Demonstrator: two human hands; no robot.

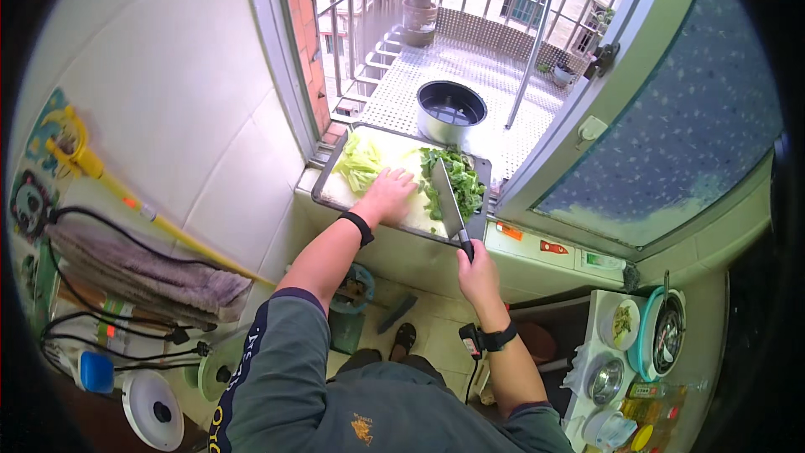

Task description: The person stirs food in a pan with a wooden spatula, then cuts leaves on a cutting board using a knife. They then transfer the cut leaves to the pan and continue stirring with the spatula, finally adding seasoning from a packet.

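Note:
A cutting board with a dark rim [332,171] lies on the window ledge. Pale chopped stalks [360,162] are heaped on its left part, and chopped leafy greens [464,187] on its right. My right hand [479,267] grips the black handle of a kitchen knife [448,201], whose broad blade rests over the left edge of the greens. Between the two heaps my left hand [391,196] is spread low over the board, slightly blurred, its fingers near the stalks; whether it touches any is hidden.
Beyond the board, a metal pot [443,129] stands on the perforated sheet inside the window cage. An opened window sash [547,157] flanks the right side. Bowls [607,380] and oil bottles stand on a shelf at lower right. A yellow pole [170,233] leans along the left wall.

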